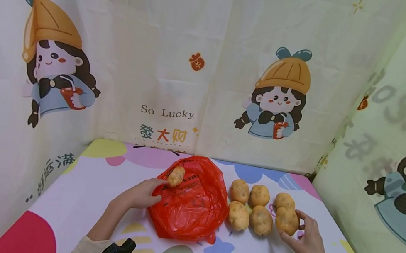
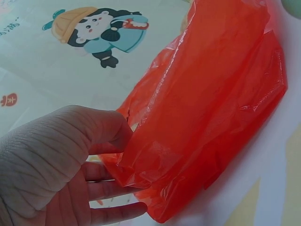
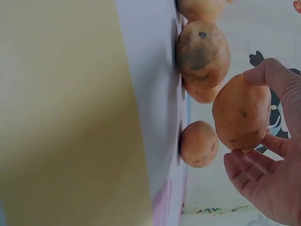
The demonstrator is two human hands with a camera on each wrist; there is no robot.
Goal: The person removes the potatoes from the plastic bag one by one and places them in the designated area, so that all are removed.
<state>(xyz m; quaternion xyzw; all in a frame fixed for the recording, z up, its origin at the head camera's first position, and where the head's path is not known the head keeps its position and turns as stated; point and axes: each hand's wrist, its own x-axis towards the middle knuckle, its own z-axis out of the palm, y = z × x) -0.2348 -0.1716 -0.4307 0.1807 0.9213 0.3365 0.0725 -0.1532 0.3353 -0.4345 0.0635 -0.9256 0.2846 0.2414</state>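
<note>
A red plastic bag [image 1: 193,209] lies with its mouth spread wide in the middle of the table. My left hand [image 1: 142,192] pinches the left edge of the bag; the left wrist view shows thumb and fingers [image 2: 106,179] at the crumpled red film. Just beyond those fingertips, a small potato [image 1: 176,176] is at the bag's upper left side. My right hand [image 1: 308,240] holds a potato [image 1: 287,221] between thumb and fingers. In the right wrist view this potato [image 3: 242,113] is raised off the table, and another potato [image 1: 285,201] sits behind it.
Several potatoes [image 1: 261,221] stand in two rows between the bag and my right hand. The patterned tabletop [image 1: 107,174] is enclosed at the back and sides by hanging printed cloth [image 1: 213,102]. A black strap [image 1: 119,248] is around my left wrist.
</note>
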